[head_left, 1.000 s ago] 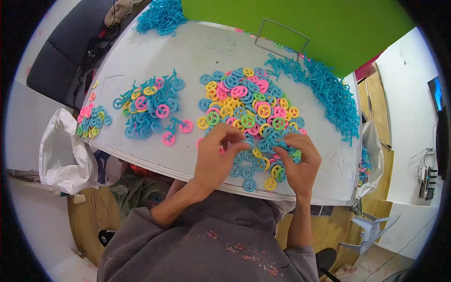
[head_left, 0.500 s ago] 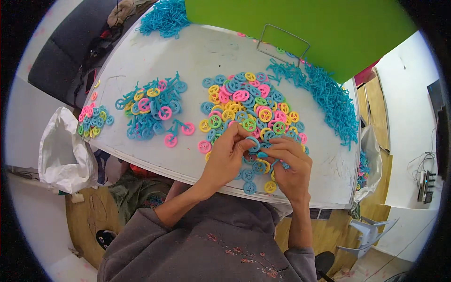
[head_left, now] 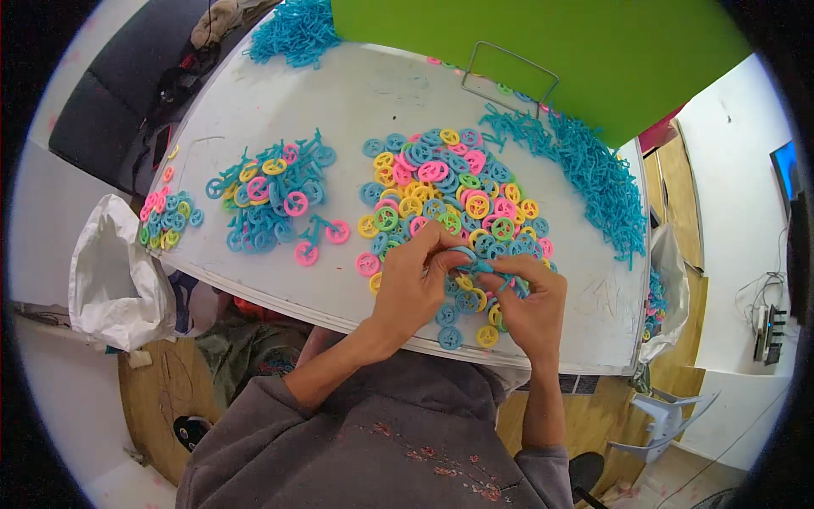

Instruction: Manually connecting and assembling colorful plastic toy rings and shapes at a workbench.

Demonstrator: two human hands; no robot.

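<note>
My left hand [head_left: 413,284] is closed, with thumb and index finger pinching a small blue plastic wheel [head_left: 463,252]. Thumb and fingers of my right hand [head_left: 536,307] close on a teal plastic stem piece [head_left: 482,266], whose end meets the wheel; whether the two are joined, I cannot tell. Both hands hover over the near part of a large pile of spoked wheels [head_left: 432,172] in blue, pink, yellow and green. To the left lies a heap of teal stems with wheels on them [head_left: 275,199].
Loose teal stems [head_left: 598,182] line the table's right side, and another heap [head_left: 297,34] sits at the far left. A green panel [head_left: 543,59] with a wire handle [head_left: 511,72] stands behind. White sacks [head_left: 119,271] hang at the table's [head_left: 331,110] sides. Small wheels [head_left: 170,219] lie at the left edge.
My right hand has turned and its fingers have drawn into a pinch, bringing the teal stem piece up against the blue wheel. My left hand has hardly moved.
</note>
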